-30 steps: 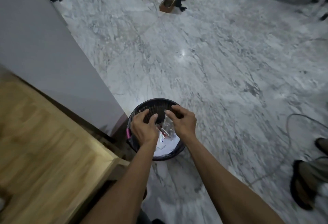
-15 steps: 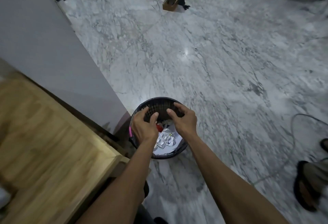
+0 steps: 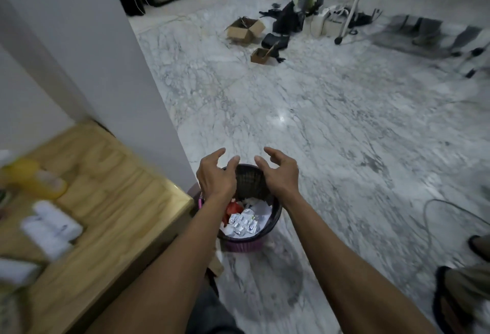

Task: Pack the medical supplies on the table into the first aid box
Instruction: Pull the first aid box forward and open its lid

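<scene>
Seen from a head-worn camera looking down, two bare forearms reach forward over a dark mesh wastebasket [image 3: 249, 174] standing on a grey-veined marble floor [image 3: 344, 135]. The left hand [image 3: 216, 176] and right hand [image 3: 281, 174] hover side by side above the basket's far rim, a little apart, fingers spread and curled, holding nothing. Inside the basket, at about six o'clock from the hands, lie a silver blister pack [image 3: 242, 223], white paper [image 3: 261, 208] and something red [image 3: 233, 208]. At nine o'clock from the basket, a wooden table [image 3: 114, 201] carries blurred supplies: a yellow bottle [image 3: 35, 178] and white rolls [image 3: 51, 226]. A white wall [image 3: 92, 55] rises behind the table. Far off at twelve o'clock, open cardboard boxes [image 3: 245, 30] sit on the floor.
</scene>
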Demonstrator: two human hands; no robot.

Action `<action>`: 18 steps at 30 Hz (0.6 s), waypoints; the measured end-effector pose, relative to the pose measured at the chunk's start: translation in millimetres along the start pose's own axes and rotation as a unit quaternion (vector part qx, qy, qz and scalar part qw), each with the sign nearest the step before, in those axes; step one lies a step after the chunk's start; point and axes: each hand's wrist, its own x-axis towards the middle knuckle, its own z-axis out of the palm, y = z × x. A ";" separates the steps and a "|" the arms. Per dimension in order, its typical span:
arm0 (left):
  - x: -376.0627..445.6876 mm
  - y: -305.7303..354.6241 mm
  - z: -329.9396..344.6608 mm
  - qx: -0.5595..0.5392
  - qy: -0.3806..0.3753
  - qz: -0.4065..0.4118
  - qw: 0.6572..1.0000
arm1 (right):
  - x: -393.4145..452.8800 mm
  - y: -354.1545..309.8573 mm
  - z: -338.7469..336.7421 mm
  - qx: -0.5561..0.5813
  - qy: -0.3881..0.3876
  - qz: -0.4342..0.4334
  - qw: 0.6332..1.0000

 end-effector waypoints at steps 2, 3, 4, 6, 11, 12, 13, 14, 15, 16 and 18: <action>-8.4 16.9 -15.9 -0.014 0.002 0.025 1.000 | -11.7 -18.6 -9.1 0.012 -0.004 -0.017 1.000; -13.2 25.3 -25.2 -0.022 0.007 0.037 0.999 | -17.2 -28.8 -12.9 0.018 -0.007 -0.026 0.999; -17.5 33.0 -35.0 -0.028 0.013 0.049 0.998 | -22.4 -39.3 -15.7 0.026 -0.009 -0.035 0.999; -25.5 46.0 -57.9 -0.032 0.028 0.077 0.996 | -33.2 -60.7 -17.5 0.046 -0.017 -0.050 0.998; -41.8 60.3 -134.0 -0.035 0.082 0.128 0.988 | -72.9 -114.4 -1.9 0.107 -0.090 -0.088 0.986; -45.2 59.4 -151.6 -0.039 0.093 0.136 0.986 | -83.2 -124.9 3.7 0.123 -0.113 -0.092 0.982; -49.5 57.7 -170.0 -0.043 0.104 0.138 0.984 | -94.2 -134.9 10.1 0.139 -0.137 -0.096 0.976; -53.4 55.1 -188.9 -0.046 0.114 0.137 0.983 | -105.3 -144.9 17.2 0.153 -0.160 -0.098 0.970; -57.7 51.7 -207.5 -0.049 0.124 0.134 0.982 | -116.5 -154.4 24.2 0.167 -0.183 -0.099 0.964; -61.9 47.2 -225.9 -0.055 0.136 0.130 0.981 | -127.0 -162.4 32.2 0.178 -0.206 -0.099 0.957; -74.1 37.5 -266.8 -0.062 0.162 0.123 0.977 | -149.6 -177.7 53.5 0.194 -0.259 -0.096 0.941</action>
